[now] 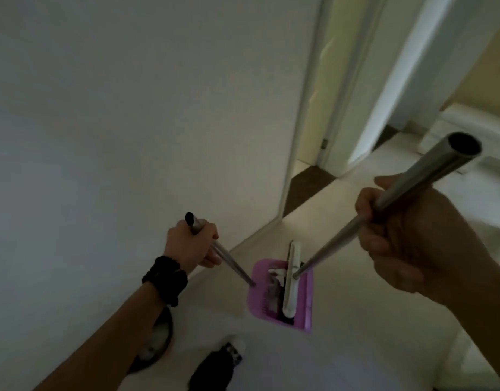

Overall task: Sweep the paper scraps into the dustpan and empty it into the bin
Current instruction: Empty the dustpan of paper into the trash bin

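Note:
A purple dustpan (306, 300) sits low near the floor at centre, with pale paper scraps (274, 273) and dark debris lying in it. Its thin metal handle (231, 266) rises to my left hand (191, 244), which grips it near the black-capped top. My right hand (406, 235) holds the thick metal broom handle (412, 184). The white broom head (291, 280) rests inside the dustpan. A dark round bin (161, 340) shows at lower left, partly hidden by my left forearm.
A white wall (130, 122) fills the left side and ends at a corner by the dustpan. A doorway (336, 108) with a dark threshold opens beyond. White furniture (463, 128) stands at far right. My foot in a black and white slipper (217, 365) is at bottom centre.

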Action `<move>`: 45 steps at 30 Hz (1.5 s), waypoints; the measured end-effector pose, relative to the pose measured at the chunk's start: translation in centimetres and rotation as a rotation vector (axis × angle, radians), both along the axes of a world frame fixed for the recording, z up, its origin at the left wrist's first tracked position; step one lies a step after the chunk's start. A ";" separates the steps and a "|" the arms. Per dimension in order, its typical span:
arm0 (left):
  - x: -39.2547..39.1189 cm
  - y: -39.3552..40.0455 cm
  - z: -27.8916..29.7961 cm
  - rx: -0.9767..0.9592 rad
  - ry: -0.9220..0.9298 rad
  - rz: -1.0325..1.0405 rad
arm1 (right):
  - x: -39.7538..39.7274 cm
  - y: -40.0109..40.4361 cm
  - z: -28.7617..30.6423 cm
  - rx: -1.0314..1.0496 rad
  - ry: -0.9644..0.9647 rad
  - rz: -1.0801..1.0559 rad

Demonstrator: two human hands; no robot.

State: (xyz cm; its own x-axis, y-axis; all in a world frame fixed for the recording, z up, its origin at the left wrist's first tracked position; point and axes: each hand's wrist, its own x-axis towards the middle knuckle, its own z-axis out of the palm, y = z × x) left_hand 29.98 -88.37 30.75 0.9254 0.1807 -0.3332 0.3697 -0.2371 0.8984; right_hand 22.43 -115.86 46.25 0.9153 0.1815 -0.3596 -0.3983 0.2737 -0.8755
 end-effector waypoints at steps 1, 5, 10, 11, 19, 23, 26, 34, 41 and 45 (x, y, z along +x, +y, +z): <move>-2.1 1.6 0.3 -0.005 -0.007 0.087 | -0.2 0.8 0.3 0.012 -0.017 0.073; -9.4 8.7 0.1 0.007 -0.002 0.352 | -0.5 4.8 0.6 -0.031 -0.048 0.309; -18.4 16.8 -0.7 -0.003 -0.005 0.629 | -1.2 10.5 0.1 -0.052 -0.078 0.472; -19.5 17.9 -0.8 0.004 -0.006 0.657 | -1.3 11.5 -0.1 -0.060 -0.089 0.479; -25.6 25.3 -0.2 0.025 0.000 0.817 | -2.9 22.0 -0.6 -0.092 -0.098 0.614; -26.6 28.1 0.3 0.032 0.011 0.829 | -3.9 27.0 -0.8 -0.091 -0.105 0.661; -27.3 29.5 0.4 0.034 0.017 0.829 | -5.0 29.7 -1.4 -0.103 -0.116 0.694; -28.2 30.5 -1.0 0.036 0.061 0.862 | -6.6 32.8 -3.3 -0.142 -0.103 0.742; -28.2 30.1 -2.6 0.052 0.096 0.901 | -6.3 32.4 -1.4 -0.065 -0.152 0.738; -28.8 29.8 -3.4 0.063 0.105 0.941 | -5.3 31.1 1.1 -0.036 -0.209 0.749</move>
State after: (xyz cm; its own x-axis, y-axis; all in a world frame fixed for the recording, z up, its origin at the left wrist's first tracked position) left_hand 1.15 -58.60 27.36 0.3564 0.8578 -0.3703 0.5120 0.1522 0.8454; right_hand 17.14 -84.72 47.39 0.6027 0.7698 -0.2102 -0.2915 -0.0329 -0.9560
